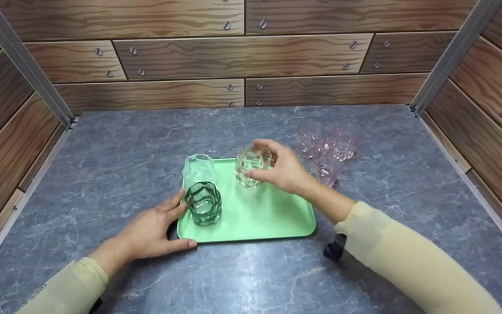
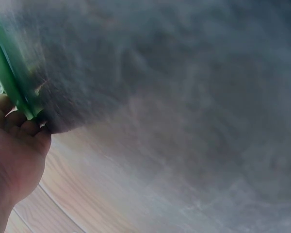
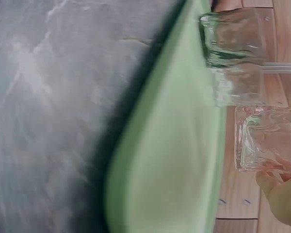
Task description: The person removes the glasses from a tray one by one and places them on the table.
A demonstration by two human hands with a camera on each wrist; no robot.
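Observation:
A light green tray (image 1: 259, 218) lies on the table, with a dark green glass (image 1: 204, 204) standing at its left side. Just behind that is a clear, faintly bluish glass (image 1: 198, 168). My right hand (image 1: 279, 168) grips a clear, slightly yellowish glass (image 1: 252, 167) between thumb and fingers over the tray's back part. In the right wrist view, this held glass (image 3: 262, 138) appears raised above the tray surface. My left hand (image 1: 153, 231) rests at the tray's front left corner, thumb along the front edge and fingers against the left side.
Several pinkish glasses (image 1: 326, 170) stand grouped on the marbled table (image 1: 120, 144), behind and right of the tray. Wood-patterned walls (image 1: 242, 56) enclose the back and sides, with metal posts (image 1: 451, 56) at the corners.

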